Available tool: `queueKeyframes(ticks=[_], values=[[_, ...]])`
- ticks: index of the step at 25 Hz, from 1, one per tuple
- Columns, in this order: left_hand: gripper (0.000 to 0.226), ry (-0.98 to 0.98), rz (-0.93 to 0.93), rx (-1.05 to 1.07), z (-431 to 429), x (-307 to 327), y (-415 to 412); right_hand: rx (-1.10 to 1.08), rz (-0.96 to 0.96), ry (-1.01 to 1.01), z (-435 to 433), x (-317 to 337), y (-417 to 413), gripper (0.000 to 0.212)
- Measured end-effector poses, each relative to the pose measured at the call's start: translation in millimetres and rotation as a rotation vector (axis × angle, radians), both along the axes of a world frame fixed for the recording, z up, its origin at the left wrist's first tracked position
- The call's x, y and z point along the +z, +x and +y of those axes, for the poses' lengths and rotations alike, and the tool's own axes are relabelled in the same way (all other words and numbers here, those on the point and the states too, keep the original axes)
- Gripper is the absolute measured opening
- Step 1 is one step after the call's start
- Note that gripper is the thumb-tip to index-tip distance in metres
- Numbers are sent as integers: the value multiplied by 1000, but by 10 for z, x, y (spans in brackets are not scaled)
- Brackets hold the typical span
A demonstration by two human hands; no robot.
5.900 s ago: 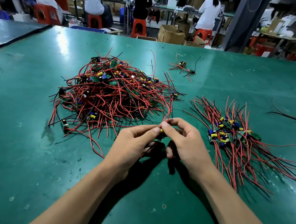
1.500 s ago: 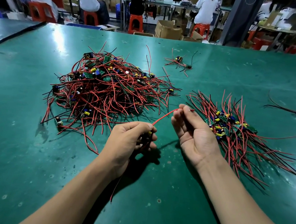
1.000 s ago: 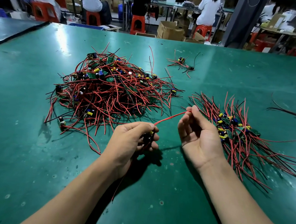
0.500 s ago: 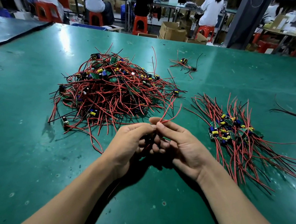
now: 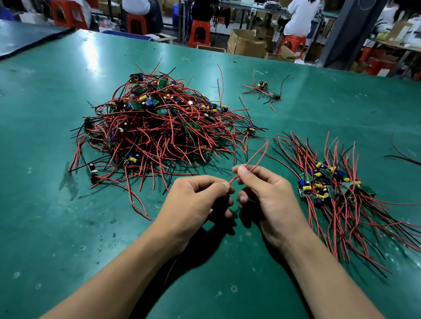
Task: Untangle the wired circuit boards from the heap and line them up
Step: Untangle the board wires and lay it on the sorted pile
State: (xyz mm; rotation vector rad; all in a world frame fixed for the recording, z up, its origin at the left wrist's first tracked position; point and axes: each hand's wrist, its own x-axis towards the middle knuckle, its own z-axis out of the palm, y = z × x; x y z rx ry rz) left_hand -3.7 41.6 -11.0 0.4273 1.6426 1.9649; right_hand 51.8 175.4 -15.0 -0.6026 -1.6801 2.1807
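Left hand (image 5: 193,202), curled, and right hand (image 5: 268,196) both pinch one red lead (image 5: 255,153) just in front of the heap (image 5: 159,131); its board is hidden in the fist. Judged light, limp and snag-prone: grip the board, not the joints. Sorted row (image 5: 333,194) lies right of the heap.

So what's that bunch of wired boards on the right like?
That bunch is small green circuit boards overlapping in a rough row, studded with yellow and blue cylinders. Thin red and black wires fan out toward and away from the person. It lies on the green table, beside the right hand.
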Motion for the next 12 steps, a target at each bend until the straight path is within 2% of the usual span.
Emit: queueKeyframes(ticks=[2,4,8,12], values=[[23,-1,45,42,2,-16,10,127,-46,-10,-40,31,38,22],[20,12,72,58,-2,-20,11,222,-57,12,-112,52,60,18],[13,-4,88,56,5,-26,29,117,-64,32,-141,30,23,19],[17,59,21,-5,19,20,49,105,-26,-26,-151,53,12,18]])
